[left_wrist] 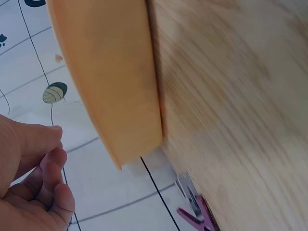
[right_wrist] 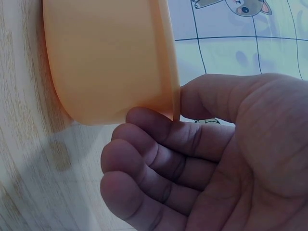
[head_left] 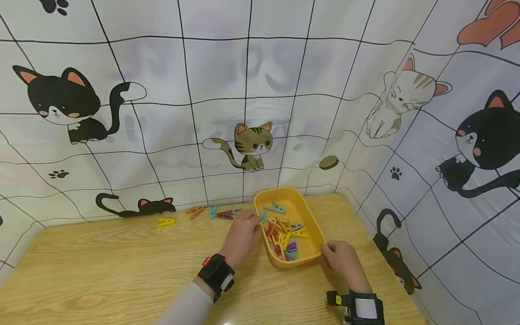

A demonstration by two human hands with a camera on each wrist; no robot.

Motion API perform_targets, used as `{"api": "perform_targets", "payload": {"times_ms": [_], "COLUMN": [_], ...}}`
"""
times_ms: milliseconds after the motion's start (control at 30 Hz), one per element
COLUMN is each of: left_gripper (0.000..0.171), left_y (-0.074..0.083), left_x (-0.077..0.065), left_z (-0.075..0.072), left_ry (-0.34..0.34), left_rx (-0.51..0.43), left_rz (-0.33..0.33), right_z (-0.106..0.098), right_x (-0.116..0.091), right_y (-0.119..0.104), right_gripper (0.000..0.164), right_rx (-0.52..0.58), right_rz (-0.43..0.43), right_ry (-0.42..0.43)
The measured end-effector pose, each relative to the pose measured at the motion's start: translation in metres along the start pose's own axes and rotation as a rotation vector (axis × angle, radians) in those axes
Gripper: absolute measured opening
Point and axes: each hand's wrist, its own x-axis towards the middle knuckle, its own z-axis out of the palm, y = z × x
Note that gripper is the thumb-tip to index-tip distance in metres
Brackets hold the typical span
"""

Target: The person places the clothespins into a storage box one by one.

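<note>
My right hand point(head_left: 342, 257) pinches the near right corner of a yellow plastic basket point(head_left: 312, 218), thumb on one side of the rim and curled fingers on the other. My left hand point(head_left: 244, 232) is at the basket's left rim, thumb and fingertips together. A light blue clothespin point(head_left: 263, 216) shows at those fingertips, seemingly pinched; the left wrist view does not show it. Inside the basket are several mixed clothespins point(head_left: 284, 236) in red, yellow, orange and purple. Another blue clothespin point(head_left: 275, 208) lies at its far end.
Along the table's back edge lie a yellow clothespin point(head_left: 165, 222), an orange clothespin point(head_left: 195, 212), a blue clothespin point(head_left: 213, 211) and a purple clothespin point(head_left: 225, 214). A cat-patterned curtain point(head_left: 163, 89) rises behind and right of the wooden table point(head_left: 96, 273).
</note>
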Motion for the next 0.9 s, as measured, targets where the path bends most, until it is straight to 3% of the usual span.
{"api": "perform_targets", "payload": {"times_ms": [433, 900], "left_gripper": [0.009, 0.009], "left_y": [-0.038, -0.078], "left_x": [0.002, 0.012], "left_z": [-0.016, -0.011], "left_ry": [0.031, -0.007], "left_rx": [0.092, 0.283], "left_rz": [-0.046, -0.039], "right_z": [-0.001, -0.001], "right_x": [0.0, 0.0], "right_y": [-0.001, -0.001], "right_gripper": [0.031, 0.031], "right_rx": [0.005, 0.004], "right_rz": [0.009, 0.001], "right_ry": [-0.003, -0.007]}}
